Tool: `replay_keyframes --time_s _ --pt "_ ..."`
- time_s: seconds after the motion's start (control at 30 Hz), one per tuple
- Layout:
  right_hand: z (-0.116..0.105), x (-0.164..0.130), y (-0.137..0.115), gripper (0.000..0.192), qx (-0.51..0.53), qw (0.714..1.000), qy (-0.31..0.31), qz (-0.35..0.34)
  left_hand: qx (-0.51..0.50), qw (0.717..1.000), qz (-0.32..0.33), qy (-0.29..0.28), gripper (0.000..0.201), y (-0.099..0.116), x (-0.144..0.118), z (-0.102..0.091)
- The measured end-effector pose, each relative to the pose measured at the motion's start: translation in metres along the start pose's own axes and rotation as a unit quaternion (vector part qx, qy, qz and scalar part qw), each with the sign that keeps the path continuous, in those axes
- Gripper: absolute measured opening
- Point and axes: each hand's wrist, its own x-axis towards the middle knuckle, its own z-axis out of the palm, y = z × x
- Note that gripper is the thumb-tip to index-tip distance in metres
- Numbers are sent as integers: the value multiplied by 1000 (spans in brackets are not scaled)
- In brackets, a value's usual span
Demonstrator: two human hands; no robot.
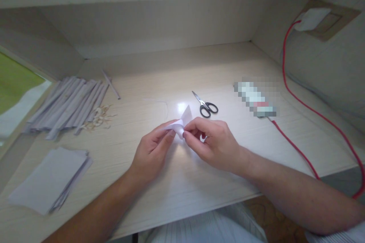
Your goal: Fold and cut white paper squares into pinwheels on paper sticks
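Both hands meet over the middle of the pale wooden desk [199,72], pinching one small white sheet of paper [182,120] that is partly rolled or folded, a corner sticking up. My left hand [152,150] grips its left edge with thumb and fingers. My right hand [212,140] grips its right side, fingers curled around it. Just behind the paper lie small black-handled scissors [205,105], flat on the desk and closed.
A row of several rolled paper tubes [70,106] lies at the left, with rubber bands [98,117] beside them. A stack of white sheets [49,178] sits front left. A red cable [302,110] runs from a blurred object [255,98] to a wall plug [312,19].
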Motion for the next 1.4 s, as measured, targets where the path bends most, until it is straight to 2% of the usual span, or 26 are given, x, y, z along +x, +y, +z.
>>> replay_keyframes --time_s 0.17,0.33,0.5,0.63,0.77,1.0,1.2,1.4 --pt "0 0 0 13 32 999 -3 38 -11 1000 14 12 23 2 1 2" --pt "-3 3 0 11 121 988 -23 96 -55 996 43 54 15 10 0 6" --pt "-3 6 1 11 256 950 -66 165 -11 992 75 105 12 16 -6 5" --pt "-2 7 3 13 346 918 -94 169 5 988 94 119 13 19 -10 3" --pt "-1 6 5 19 350 916 -108 164 4 986 131 106 16 21 -11 2" --pt "-4 3 5 16 319 931 -106 140 -21 982 170 84 17 27 -12 0" --pt "-6 2 2 13 321 931 -112 130 -38 983 169 65 11 30 -11 -1" --pt "-9 6 -3 17 258 953 -105 118 -53 981 176 55 14 32 -12 -2"
